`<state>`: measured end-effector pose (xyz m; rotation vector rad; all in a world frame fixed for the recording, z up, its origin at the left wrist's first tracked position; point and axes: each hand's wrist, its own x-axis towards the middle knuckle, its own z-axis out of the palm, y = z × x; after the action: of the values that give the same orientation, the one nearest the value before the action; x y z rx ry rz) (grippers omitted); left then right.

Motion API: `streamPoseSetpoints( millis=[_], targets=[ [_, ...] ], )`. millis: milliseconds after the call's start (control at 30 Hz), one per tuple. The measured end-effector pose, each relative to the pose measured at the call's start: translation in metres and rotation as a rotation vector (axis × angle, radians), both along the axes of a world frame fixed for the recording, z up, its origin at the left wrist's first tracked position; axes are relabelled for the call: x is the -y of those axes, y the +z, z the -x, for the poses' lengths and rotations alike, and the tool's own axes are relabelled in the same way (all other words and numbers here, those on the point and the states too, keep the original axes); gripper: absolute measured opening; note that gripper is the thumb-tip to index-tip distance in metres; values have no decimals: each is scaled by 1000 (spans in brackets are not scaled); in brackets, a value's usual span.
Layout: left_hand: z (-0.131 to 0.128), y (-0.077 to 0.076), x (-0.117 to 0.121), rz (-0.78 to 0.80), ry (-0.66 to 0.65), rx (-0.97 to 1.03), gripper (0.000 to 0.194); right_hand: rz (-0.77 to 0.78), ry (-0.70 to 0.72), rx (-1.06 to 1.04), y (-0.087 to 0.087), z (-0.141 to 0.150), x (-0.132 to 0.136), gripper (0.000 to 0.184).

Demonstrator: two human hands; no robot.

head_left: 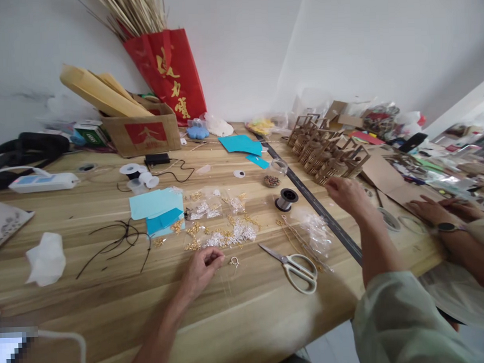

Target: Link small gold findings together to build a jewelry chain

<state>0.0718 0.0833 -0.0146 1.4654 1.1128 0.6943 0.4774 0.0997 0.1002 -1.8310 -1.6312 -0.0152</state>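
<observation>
My left hand (201, 267) rests low over the table with thumb and forefinger pinched together; what is between them is too small to make out. Just right of its fingertips lies a small gold ring-shaped piece (234, 261), with faint thin thread near it. Beyond that hand are silver beads (244, 231) and gold findings (194, 231) in loose piles. My right hand (348, 196) is raised at the right, in front of the brown wooden models (324, 147), its fingers closed; anything in them is hidden. Scissors (298, 269) with pale handles lie between my hands.
A wire spool (286, 200), a jar of beads (274, 175) and a plastic bag (313, 234) stand or lie beyond the scissors. Black cord (127, 238) and blue paper (155, 203) are at left. A co-worker's hands (437, 209) rest at the far right.
</observation>
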Motion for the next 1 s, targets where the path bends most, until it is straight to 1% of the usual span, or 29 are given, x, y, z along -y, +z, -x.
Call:
streamPoseSetpoints(
  millis=[67, 133, 200, 233, 333, 433, 500, 600, 700, 833, 900, 1000],
  targets=[
    [0, -1, 0, 2, -6, 8, 20, -47, -47, 53, 3, -4, -15, 16],
    [0, -2, -1, 3, -5, 11, 19, -77, -40, 90, 6, 3, -28, 13],
    [0, -3, -1, 2, -2, 11, 19, -100, 54, 131, 9, 19, -37, 11],
    [0, -5, -2, 1, -2, 9, 19, -100, 97, 110, 10, 30, -40, 11],
    [1, -7, -2, -8, -7, 11, 18, -27, 256, -11, 12, 65, -42, 14],
    [1, -7, -2, -6, -1, 18, 17, 52, 394, -115, 16, 96, -36, 19],
    [1, -5, -1, 1, 0, 21, 16, 116, 473, -133, 18, 114, -29, 16],
    [1, -3, -1, 7, -1, 28, 17, 175, 539, -167, 18, 136, -17, 14],
    [1, -3, -1, 22, -10, 46, 19, 211, 586, -134, 16, 156, -3, 14],
    [2, 1, 0, 77, -9, 83, 19, 310, 643, -23, 10, 177, 16, 18],
    [3, 6, 1, 106, 15, 83, 20, 382, 652, 119, 6, 183, 24, 19],
    [5, 13, 2, 134, 64, 79, 24, 481, 625, 341, -2, 185, 30, 19]
  ],
)
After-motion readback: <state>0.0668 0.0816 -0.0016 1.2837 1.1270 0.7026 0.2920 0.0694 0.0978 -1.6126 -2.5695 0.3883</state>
